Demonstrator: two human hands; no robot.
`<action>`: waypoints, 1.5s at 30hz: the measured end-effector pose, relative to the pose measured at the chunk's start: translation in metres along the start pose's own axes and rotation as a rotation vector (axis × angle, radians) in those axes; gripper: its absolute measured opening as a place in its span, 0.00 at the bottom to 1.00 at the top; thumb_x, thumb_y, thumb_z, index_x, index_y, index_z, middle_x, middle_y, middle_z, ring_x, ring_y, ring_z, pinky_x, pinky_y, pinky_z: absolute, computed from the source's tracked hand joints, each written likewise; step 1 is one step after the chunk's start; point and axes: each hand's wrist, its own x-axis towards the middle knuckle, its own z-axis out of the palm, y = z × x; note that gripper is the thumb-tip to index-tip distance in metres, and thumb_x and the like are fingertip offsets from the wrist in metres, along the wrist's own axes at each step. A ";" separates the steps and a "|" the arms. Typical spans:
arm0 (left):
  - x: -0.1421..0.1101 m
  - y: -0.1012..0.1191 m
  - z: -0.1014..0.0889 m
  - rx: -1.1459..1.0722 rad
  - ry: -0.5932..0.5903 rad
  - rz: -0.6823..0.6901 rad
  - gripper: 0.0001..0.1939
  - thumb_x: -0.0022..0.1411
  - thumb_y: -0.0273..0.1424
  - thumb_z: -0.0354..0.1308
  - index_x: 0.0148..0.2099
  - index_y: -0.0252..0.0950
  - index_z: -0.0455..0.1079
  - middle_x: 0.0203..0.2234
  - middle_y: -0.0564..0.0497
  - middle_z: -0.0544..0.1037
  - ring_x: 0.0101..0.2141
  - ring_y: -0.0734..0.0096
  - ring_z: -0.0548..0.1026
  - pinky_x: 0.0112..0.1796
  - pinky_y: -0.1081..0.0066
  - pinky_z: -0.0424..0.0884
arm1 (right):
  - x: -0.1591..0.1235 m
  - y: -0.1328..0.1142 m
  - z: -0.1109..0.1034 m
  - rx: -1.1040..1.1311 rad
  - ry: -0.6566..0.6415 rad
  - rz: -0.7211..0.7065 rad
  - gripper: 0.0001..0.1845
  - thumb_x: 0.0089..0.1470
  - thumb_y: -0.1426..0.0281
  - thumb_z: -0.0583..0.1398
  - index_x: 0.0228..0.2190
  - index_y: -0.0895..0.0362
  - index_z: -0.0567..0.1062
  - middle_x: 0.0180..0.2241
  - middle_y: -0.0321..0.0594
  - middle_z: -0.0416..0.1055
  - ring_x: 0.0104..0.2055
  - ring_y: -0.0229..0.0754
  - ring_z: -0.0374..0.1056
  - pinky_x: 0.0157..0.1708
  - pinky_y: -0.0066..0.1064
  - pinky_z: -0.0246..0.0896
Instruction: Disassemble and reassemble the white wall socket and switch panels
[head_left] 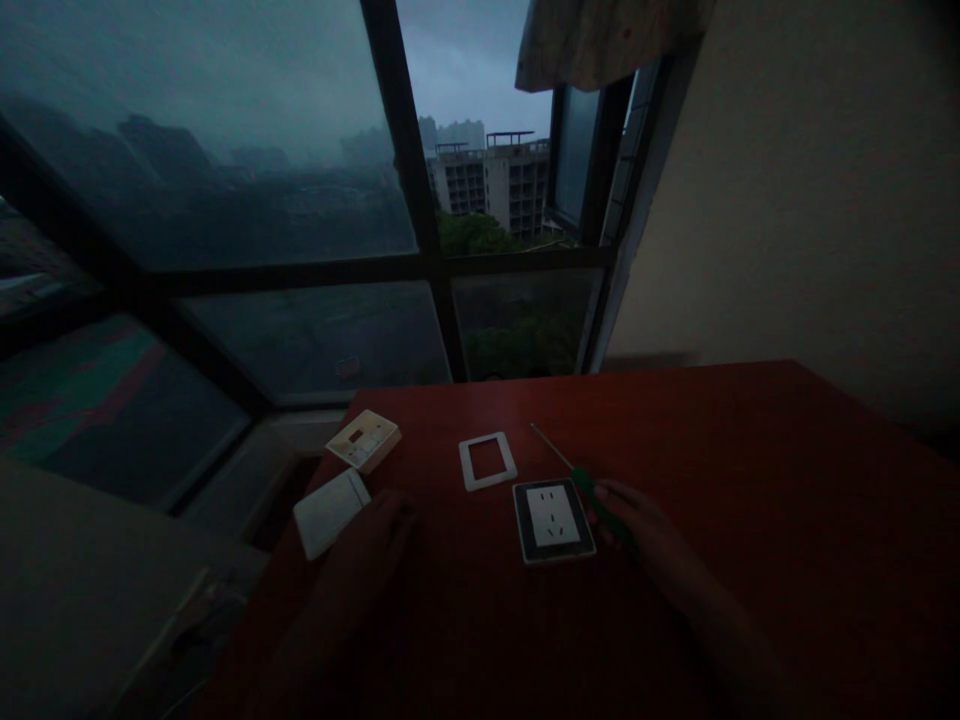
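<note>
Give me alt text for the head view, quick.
In dim light, the right hand grips a green-handled screwdriver beside a wall socket on a red table. The left hand rests flat near a white frame and two switch plates.

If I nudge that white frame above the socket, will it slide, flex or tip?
The white frame lies flat on the red table, so it will probably slide rather than tip. It looks thin and open in the middle, so likely light and somewhat flexible. Lying flush, its edge may be hard to lift.
</note>
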 end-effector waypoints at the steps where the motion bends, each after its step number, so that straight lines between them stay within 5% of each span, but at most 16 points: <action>1: 0.000 0.002 0.000 -0.024 0.020 -0.019 0.09 0.65 0.33 0.47 0.39 0.38 0.67 0.35 0.48 0.75 0.35 0.61 0.74 0.35 0.65 0.68 | 0.000 -0.001 0.001 0.002 0.000 0.002 0.19 0.51 0.51 0.61 0.34 0.54 0.75 0.27 0.35 0.72 0.24 0.36 0.62 0.24 0.28 0.54; 6: 0.000 0.025 0.000 -0.179 0.099 0.080 0.07 0.61 0.33 0.53 0.37 0.39 0.71 0.34 0.50 0.77 0.35 0.63 0.75 0.36 0.67 0.70 | -0.002 -0.005 0.002 0.004 -0.011 -0.013 0.18 0.52 0.53 0.60 0.32 0.55 0.74 0.27 0.36 0.71 0.25 0.35 0.61 0.24 0.28 0.54; 18: 0.022 0.098 0.027 -0.165 -0.046 0.388 0.10 0.64 0.24 0.51 0.43 0.40 0.71 0.41 0.50 0.76 0.41 0.68 0.74 0.42 0.69 0.69 | 0.001 0.001 0.002 -0.003 -0.001 -0.019 0.20 0.51 0.51 0.60 0.36 0.54 0.75 0.28 0.36 0.72 0.25 0.37 0.63 0.24 0.28 0.55; 29: 0.028 0.113 0.024 0.028 -0.171 0.365 0.08 0.67 0.25 0.49 0.42 0.39 0.67 0.40 0.50 0.74 0.39 0.66 0.73 0.38 0.70 0.68 | 0.001 0.001 0.005 0.024 -0.011 -0.043 0.18 0.52 0.52 0.60 0.33 0.54 0.74 0.27 0.34 0.71 0.24 0.35 0.63 0.24 0.27 0.55; 45: 0.027 0.116 0.032 0.088 -0.128 0.413 0.07 0.64 0.23 0.52 0.42 0.38 0.68 0.40 0.48 0.76 0.40 0.63 0.73 0.39 0.68 0.68 | -0.002 -0.005 0.007 0.008 -0.025 -0.044 0.19 0.51 0.52 0.60 0.33 0.54 0.74 0.27 0.35 0.71 0.25 0.36 0.63 0.24 0.28 0.54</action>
